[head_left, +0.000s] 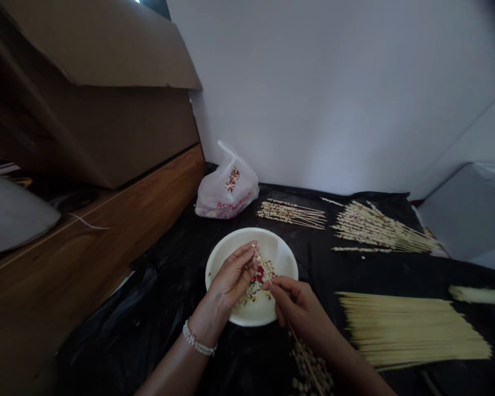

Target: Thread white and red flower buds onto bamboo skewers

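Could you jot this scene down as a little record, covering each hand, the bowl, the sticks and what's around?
Left hand: over the bowl, fingertips at the far end of a thin stick; whether they pinch anything is unclear
Right hand: gripping that stick lower down
Bowl: pale, round, with small pieces inside
Threaded sticks: smaller group behind the bowl, larger group farther right
Bare sticks: spread at right
Bag: whitish plastic, behind the bowl
Underneath: black sheeting
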Available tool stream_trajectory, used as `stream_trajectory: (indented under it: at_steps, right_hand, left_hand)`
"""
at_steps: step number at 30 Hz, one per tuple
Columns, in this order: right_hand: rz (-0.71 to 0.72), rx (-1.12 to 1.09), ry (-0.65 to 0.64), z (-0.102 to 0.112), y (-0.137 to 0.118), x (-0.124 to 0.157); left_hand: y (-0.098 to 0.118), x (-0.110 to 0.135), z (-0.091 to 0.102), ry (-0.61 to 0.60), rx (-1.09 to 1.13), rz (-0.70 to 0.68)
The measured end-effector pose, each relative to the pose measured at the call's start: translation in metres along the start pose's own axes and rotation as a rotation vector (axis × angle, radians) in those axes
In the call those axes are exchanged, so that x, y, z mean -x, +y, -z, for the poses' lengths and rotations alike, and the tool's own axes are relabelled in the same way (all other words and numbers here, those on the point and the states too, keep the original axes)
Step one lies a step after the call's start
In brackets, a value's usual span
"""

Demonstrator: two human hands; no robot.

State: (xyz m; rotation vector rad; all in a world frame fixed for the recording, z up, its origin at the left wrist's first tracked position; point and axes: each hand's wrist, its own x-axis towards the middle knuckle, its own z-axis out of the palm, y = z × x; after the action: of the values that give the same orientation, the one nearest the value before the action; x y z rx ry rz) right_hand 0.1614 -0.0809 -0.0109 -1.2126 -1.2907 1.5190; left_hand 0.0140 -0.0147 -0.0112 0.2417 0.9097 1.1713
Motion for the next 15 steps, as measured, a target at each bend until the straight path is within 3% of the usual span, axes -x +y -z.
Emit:
stream_trajectory:
  at_steps: [15]
  right_hand:
    - [-0.059, -0.075, -0.012, 0.0008, 0.0014, -0.0019]
  left_hand:
    - [-0.0019, -0.0002, 0.0038, -0.015, -0.068, -0.048]
